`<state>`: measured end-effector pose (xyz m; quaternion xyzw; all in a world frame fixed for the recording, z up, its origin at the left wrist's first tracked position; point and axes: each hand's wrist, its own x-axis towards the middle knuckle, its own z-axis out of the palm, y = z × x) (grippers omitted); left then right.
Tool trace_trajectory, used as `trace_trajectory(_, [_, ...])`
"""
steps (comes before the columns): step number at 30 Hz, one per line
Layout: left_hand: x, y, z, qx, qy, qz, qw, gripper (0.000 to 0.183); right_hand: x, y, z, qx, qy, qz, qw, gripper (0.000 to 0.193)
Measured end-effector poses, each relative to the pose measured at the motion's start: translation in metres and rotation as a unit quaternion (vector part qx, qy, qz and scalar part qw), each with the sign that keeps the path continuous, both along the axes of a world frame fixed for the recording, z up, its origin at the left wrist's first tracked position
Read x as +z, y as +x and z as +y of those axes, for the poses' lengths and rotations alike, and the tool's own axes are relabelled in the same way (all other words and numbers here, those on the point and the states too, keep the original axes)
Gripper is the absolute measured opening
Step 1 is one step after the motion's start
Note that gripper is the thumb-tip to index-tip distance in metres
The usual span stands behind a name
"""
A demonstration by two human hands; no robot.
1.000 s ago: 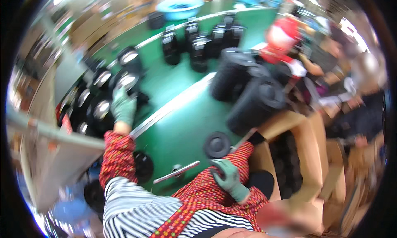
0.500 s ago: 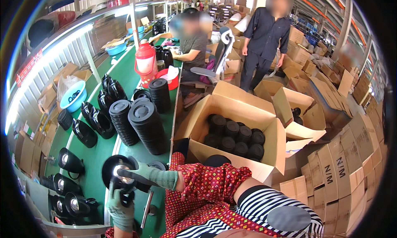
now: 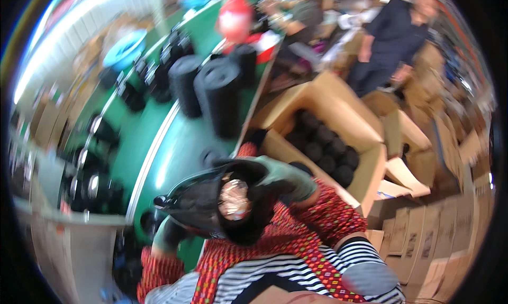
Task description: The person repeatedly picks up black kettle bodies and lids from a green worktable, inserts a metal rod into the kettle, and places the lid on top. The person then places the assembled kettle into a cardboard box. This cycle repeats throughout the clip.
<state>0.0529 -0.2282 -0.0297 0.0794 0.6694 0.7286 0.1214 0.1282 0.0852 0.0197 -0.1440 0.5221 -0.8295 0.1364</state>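
A black jug [image 3: 193, 201] is tilted on its side above the near end of the green bench, its open end turned right, with a shiny silvery lining inside. My right hand [image 3: 291, 178], in a grey-green glove, is closed on the rim of the open end. My left hand [image 3: 170, 233], also gloved, grips the jug from below at its other end; the jug hides most of its fingers. Just beyond the jug, a flat black disc-shaped part [image 3: 214, 157] lies on the bench. Motion blurs much of the picture.
Stacks of round black parts [image 3: 218, 100] stand on the green bench [image 3: 153, 121]. More black jugs [image 3: 100, 130] line its left side. On my right is an open carton [image 3: 365, 161] of black round-ended items. Farther off are a red-topped container [image 3: 234, 18] and two people.
I have raised the jug from the bench toward me and turned its open end to the right. Both hands moved with it. My view has swung, so the surroundings sit differently and blur.
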Motion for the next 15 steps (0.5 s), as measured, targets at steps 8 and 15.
trace_trajectory(8, [-0.052,0.005,-0.026,-0.053,0.07,-0.076,0.993,0.063,-0.044,-0.044,-0.073,0.191,0.067,-0.031,0.979,0.083])
trace_trajectory(15, [-0.079,0.011,-0.055,-0.023,0.085,-0.115,0.989,0.06,-0.138,-0.128,-0.061,-0.089,0.718,0.066,0.687,0.09])
